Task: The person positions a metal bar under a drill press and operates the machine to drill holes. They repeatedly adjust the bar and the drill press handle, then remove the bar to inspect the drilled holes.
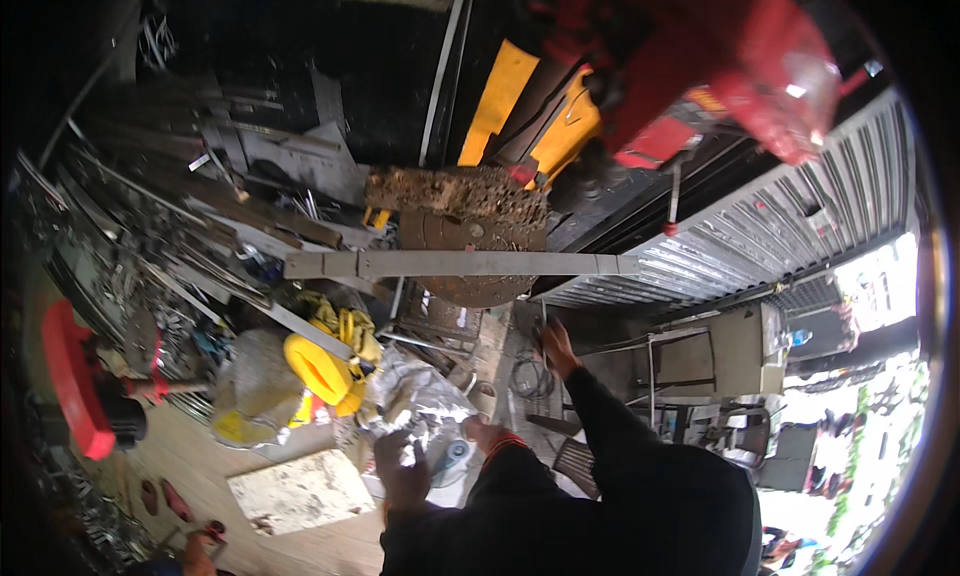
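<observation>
Grey metal bar (460,265) lies lengthwise left-to-right; right hand (558,347): fingers partly curled, hold unclear.

No legible text, labels, numbers or signs.

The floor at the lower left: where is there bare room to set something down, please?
The floor shows a bare strip between the red shoes and the stained white board, and another just below that board. Above the board it is crowded: pale sack, yellow thing, silver sheet, with heaped metal pieces beyond.
</observation>
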The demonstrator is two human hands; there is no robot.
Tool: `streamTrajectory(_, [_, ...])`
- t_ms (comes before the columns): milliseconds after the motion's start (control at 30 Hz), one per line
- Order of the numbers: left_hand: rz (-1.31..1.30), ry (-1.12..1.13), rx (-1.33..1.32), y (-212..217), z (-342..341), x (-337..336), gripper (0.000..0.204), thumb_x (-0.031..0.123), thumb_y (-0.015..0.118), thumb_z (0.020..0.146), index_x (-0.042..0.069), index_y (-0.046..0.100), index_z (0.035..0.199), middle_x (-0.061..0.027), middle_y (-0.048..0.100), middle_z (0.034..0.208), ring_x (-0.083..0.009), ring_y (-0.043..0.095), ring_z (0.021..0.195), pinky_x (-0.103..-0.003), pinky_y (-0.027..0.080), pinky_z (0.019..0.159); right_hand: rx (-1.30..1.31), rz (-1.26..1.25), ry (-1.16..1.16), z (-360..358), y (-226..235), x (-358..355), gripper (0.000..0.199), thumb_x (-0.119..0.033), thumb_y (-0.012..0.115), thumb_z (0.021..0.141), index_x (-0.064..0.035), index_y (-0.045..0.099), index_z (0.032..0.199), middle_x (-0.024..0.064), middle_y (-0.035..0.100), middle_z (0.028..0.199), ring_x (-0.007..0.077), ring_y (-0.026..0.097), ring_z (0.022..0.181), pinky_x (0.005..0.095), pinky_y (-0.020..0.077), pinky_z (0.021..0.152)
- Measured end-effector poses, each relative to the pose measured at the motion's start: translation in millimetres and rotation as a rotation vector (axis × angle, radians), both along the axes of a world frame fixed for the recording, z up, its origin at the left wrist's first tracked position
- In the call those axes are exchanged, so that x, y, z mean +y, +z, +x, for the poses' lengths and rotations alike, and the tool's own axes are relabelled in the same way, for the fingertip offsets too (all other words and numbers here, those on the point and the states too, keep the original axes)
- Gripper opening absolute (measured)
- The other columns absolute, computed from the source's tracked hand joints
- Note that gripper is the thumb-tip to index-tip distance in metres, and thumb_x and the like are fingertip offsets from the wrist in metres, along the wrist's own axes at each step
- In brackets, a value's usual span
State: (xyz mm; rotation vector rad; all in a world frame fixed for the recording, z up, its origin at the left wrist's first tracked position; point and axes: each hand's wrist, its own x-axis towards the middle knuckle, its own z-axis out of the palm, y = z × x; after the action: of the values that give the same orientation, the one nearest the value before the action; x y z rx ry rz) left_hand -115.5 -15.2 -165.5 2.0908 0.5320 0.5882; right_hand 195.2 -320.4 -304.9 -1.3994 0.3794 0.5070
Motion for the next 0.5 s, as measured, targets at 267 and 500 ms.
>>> streamTrajectory(267, [0.0,-0.458,-0.341,196,229,12,0.056,0.027,0.08,0.091,0.0,0.054,0.133,-0.0165,0.066,0.114,-0.0323,0.065,0.105,-0.042,0.051,0.094,-0.537,-0.11,0.034,-111,230,42,0.025,-0.026,0.056,0.109,-0.0055,0.051,0.122,-0.0028,0.052,0.091,0.006,0.044,0.074,0.024,0.0421,0.063])
streamTrajectory(500, [-0.194,-0.643,-0.267,237,373,-57,0.036,0.025,0.081,0.091,-0.003,0.071,0.112,-0.0103,0.076,0.106,-0.0186,0.07,0.097,-0.038,0.054,0.089,-0.612,0.57,-0.11,3,307,96,0.013,-0.009,0.051,0.109,-0.0094,0.043,0.119,0.0006,0.052,0.092,0.0076,0.045,0.075,0.0257,0.0407,0.067])
